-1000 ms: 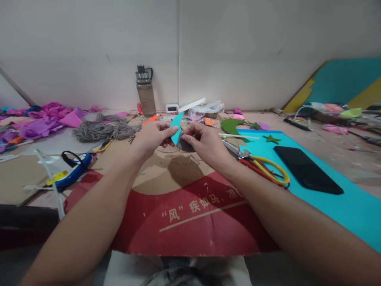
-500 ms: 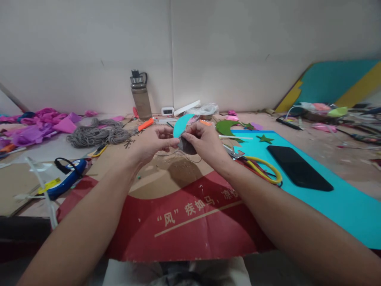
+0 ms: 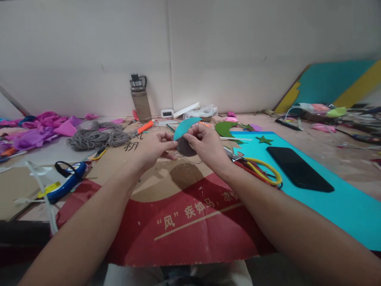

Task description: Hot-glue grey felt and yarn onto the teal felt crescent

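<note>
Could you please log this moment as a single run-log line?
left hand: pinching blue crescent | right hand: holding dark disc against crescent | nearby: yellow-handled scissors, black phone on teal sheet

Two hands pinching a teal crescent above a cardboard sheet

The left hand and right hand met at the fingertips, both gripping the teal crescent, which the right hand pressed against a dark grey disc. Under them lay the red and brown cardboard sheet. Yellow-handled scissors rested just beside the right wrist, near a black phone on a teal mat
</note>
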`<act>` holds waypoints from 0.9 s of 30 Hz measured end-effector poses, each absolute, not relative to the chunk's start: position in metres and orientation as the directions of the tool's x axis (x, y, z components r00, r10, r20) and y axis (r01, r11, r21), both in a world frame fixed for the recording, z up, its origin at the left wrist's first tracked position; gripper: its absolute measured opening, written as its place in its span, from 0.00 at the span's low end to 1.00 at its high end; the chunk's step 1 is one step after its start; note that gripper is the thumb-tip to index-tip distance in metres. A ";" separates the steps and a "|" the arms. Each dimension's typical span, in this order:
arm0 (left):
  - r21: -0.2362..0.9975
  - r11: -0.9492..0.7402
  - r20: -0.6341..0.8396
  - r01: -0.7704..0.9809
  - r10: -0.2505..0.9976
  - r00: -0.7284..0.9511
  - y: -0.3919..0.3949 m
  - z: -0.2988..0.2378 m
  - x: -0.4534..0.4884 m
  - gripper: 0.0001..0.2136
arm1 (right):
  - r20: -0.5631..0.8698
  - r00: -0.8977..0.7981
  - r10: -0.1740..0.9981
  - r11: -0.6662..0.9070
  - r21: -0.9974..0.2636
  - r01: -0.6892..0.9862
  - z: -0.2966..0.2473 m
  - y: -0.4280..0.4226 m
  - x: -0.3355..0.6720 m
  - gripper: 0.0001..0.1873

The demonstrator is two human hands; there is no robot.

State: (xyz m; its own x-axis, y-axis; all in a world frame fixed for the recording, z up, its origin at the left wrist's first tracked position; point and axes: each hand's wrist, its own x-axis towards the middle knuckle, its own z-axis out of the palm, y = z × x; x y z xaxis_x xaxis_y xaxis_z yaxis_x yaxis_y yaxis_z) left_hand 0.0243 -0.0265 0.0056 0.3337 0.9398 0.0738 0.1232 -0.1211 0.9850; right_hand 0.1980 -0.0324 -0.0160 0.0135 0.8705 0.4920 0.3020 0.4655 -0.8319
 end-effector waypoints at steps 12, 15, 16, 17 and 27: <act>1.000 -0.015 0.009 0.016 0.951 0.310 -0.025 0.008 0.024 0.14 | 0.458 0.044 0.888 0.429 -0.859 0.280 -0.015 -0.031 0.201 0.11; 1.000 0.001 -0.005 0.012 0.958 0.285 -0.024 0.009 0.023 0.13 | 0.476 0.025 0.879 0.449 -0.845 0.290 -0.012 -0.033 0.203 0.10; 1.000 0.007 -0.009 0.008 0.960 0.280 -0.024 0.009 0.023 0.12 | 0.487 0.019 0.873 0.458 -0.833 0.311 -0.012 -0.033 0.204 0.10; 1.000 0.013 -0.013 0.003 0.962 0.274 -0.024 0.010 0.022 0.12 | 0.503 0.013 0.864 0.470 -0.816 0.336 -0.011 -0.034 0.205 0.09; 1.000 -0.006 0.001 0.018 0.969 0.246 -0.025 0.012 0.022 0.12 | 0.601 0.006 0.799 0.524 -0.702 0.482 -0.007 -0.037 0.207 0.06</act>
